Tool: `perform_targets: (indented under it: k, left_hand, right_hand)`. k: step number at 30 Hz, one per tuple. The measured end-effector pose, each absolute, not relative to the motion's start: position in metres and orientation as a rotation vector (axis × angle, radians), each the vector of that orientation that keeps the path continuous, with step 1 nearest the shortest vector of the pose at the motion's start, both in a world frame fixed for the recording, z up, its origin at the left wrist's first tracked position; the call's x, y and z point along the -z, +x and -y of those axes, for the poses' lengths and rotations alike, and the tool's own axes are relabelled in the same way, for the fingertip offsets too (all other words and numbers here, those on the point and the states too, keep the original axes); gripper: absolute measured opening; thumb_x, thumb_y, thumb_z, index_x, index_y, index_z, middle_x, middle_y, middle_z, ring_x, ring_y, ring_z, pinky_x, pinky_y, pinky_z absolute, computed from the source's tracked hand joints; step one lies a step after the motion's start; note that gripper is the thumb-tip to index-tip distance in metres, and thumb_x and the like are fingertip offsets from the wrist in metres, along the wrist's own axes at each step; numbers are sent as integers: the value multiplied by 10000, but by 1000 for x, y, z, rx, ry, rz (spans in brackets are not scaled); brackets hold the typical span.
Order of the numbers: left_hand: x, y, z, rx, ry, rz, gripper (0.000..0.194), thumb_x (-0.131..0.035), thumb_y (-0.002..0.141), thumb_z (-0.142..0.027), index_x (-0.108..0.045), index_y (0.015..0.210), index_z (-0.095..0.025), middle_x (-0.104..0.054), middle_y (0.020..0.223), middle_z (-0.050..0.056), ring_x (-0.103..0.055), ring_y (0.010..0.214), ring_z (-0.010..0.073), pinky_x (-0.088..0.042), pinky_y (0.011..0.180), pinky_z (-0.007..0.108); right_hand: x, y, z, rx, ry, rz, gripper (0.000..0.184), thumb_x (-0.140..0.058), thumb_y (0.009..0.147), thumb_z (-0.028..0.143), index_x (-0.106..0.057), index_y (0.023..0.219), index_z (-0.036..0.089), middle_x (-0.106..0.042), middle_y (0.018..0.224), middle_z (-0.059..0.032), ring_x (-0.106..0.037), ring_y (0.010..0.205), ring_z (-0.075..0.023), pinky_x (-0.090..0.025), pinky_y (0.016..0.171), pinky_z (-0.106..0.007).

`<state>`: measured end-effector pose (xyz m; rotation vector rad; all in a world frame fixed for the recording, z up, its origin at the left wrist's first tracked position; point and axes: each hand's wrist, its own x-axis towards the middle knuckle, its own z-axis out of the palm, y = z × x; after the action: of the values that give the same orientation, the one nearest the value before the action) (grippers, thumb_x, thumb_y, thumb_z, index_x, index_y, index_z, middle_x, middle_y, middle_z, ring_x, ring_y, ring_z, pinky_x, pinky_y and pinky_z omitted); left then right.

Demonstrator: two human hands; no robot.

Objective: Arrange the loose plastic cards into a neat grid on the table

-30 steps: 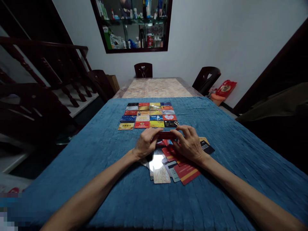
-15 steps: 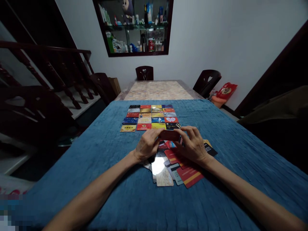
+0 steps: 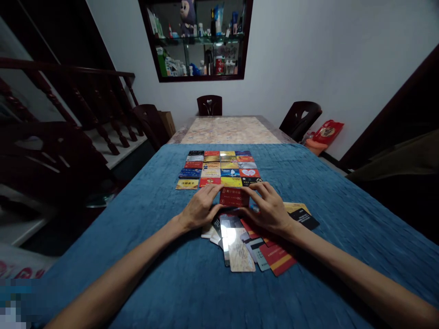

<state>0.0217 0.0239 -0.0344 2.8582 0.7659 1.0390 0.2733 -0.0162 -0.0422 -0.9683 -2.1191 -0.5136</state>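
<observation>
Between both hands is a dark red card (image 3: 234, 197), tilted up so that its printed face shows. My left hand (image 3: 202, 205) pinches its left edge, thumb below and fingers above. At the right edge, my right hand (image 3: 269, 208) grips it the same way. Beneath and in front of the hands lies a loose pile of overlapping cards, with a red card with an orange stripe (image 3: 278, 258), a pale card (image 3: 242, 256) with glare beside it, and a black card (image 3: 304, 219) at the right. Beyond the hands, several cards lie in neat rows, among them a gold card (image 3: 187, 184).
A blue cloth (image 3: 144, 246) covers the near part of the table, and a patterned cover (image 3: 229, 130) lies on the far part. Dark wooden chairs (image 3: 210, 105) stand around it. A glass-shelved cabinet (image 3: 202, 41) is set in the wall. A red bag (image 3: 328, 132) sits at the right.
The dark red card has tipped upright, so its lettered face now shows. Both hands still hold it. The view has shifted slightly, moving the table and cabinet a little right in the picture.
</observation>
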Motion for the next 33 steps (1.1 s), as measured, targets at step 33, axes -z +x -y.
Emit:
perform_targets:
  k: [33]
  left_hand:
    - [-6, -60, -180, -698, 2600, -1466, 395, -571, 750, -197, -639, 1133, -132, -636, 1015, 86, -615, 900, 226, -530, 876, 361]
  right_hand:
    - [3, 161, -175, -8, -1385, 2384, 369, -663, 861, 311, -624, 1193, 156, -543, 1232, -152, -468, 1125, -297, -427, 923, -399]
